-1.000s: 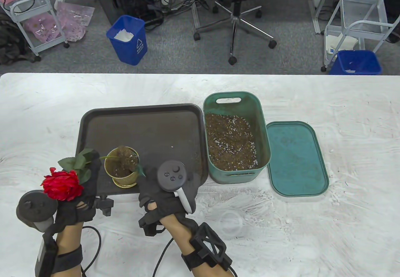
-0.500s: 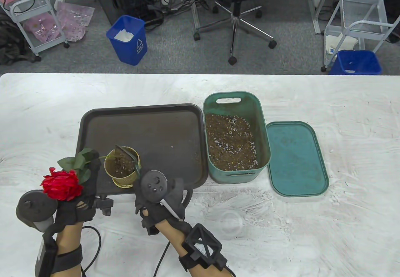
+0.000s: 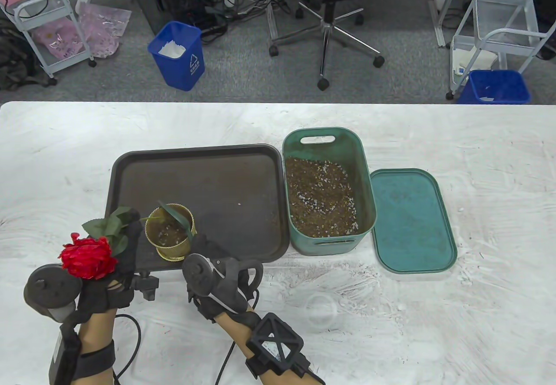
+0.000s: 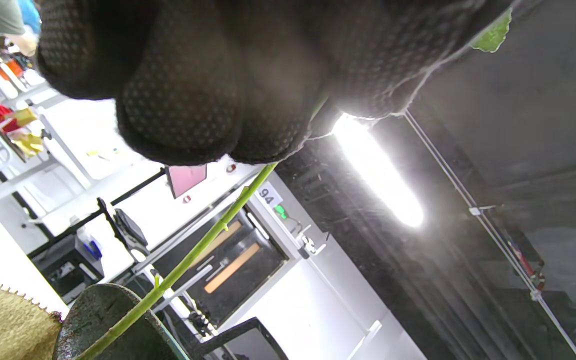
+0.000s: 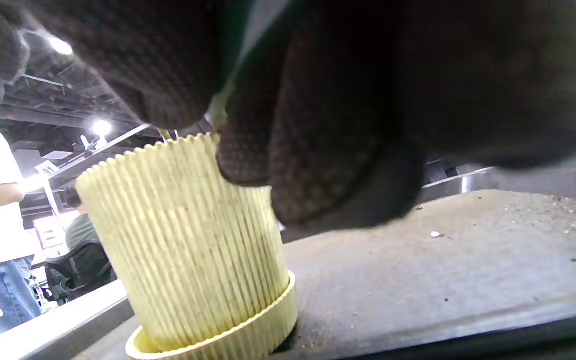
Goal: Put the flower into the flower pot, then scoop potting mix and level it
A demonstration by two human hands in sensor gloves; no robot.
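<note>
So the left hand (image 3: pixel 114 267) sits at the near-left corner of the dark tray (image 3: pixel 217 172), fingers curled around the stem of the flower (image 3: pixel 89 257). The red bloom rests over the back of that hand, leaves poke out just left of the pot, and in the left wrist view the green stem (image 4: pixel 188 260) runs from under the gloved fingers (image 4: pixel 183 100) down toward the pot rim, so the flower is leaning way over, not upright.

The yellow ribbed flower pot (image 3: pixel 169 231) stands on its saucer at the tray's near edge, with some potting mix showing inside. A green scoop (image 3: pixel 176 217) lies tilted across the pot's mouth. The right hand (image 3: pixel 217 272) is just beside the pot on the near-right, rolled onto its side, fingers curled around the scoop's handle right at the pot's rim (image 5: pixel 168 150).

Right of the tray there's the green bin (image 3: pixel 360 176) full of potting mix (image 3: pixel 321 198), and its lid (image 3: pixel 412 220) lies flat on the white table (image 3: pixel 478 163) beside it
</note>
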